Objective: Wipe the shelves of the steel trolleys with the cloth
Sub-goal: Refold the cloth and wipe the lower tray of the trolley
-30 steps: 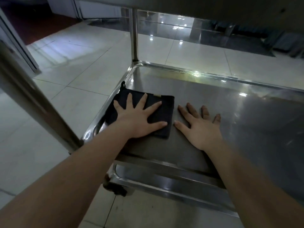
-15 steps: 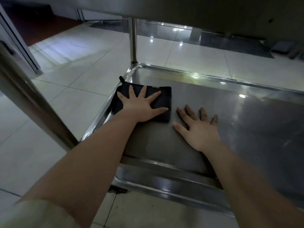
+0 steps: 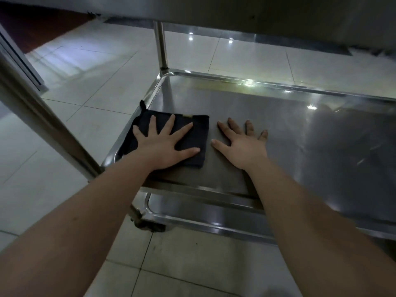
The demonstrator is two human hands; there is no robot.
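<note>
The dark folded cloth (image 3: 201,133) lay at the near left corner of the trolley's lower shelf (image 3: 289,133), its left edge riding up on the raised rim (image 3: 111,159) and a small loop (image 3: 142,103) standing above it. The left hand (image 3: 165,146) pressed flat on the cloth, fingers straight and spread, gripping nothing. The right hand (image 3: 242,148) rested flat on bare steel just beside the cloth, fingers likewise released and spread.

Probable faults from this position:

- Cloth slip. Only downward pressure held the cloth; a fast stroke would likely leave it behind or bunch it under the palm.
- Loss over the rim. A further leftward stroke could push the cloth off the shelf onto the tiled floor (image 3: 64,116).
- Trolley movement. A castor (image 3: 150,227) showed below the near corner; leaning on both hands might roll the trolley away.
- Re-marking. The bare right palm would probably smear the steel.
</note>
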